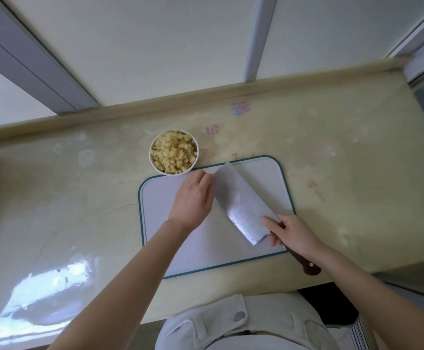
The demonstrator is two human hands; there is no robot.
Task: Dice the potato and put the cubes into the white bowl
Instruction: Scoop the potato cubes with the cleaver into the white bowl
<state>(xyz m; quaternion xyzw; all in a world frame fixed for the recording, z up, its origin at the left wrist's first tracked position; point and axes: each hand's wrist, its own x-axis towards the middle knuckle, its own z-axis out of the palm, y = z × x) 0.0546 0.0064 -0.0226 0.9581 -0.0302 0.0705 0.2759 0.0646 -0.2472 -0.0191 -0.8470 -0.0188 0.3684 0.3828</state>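
- A pale garment (269, 322) with a round button (239, 316) is seen at the bottom edge, against the front of the counter (344, 173).
- Two bare forearms are stretched out over the counter towards a white board (206, 246) with a teal rim.
- A cleaver (241, 205) is held over the board, slanted from near right to far left, its broad flat turned upward.
- Its dark handle (306, 266) is gripped by the right hand (294, 234), and the forefinger is laid out along the flat of the blade.
- The left hand (193, 198) is set against the blade's left side near its far end; its fingers are kept fairly straight and nothing is grasped by them.
- No potato is seen on the bare parts of the board.
- A white bowl (171, 173) is placed just beyond the left hand, at the board's far left corner, its wall touching or overlapping the rim.
- The bowl is filled to the top with yellow cubes (174, 152).
- Faded stickers (241, 108) are seen on the counter farther back, to the right of the bowl.
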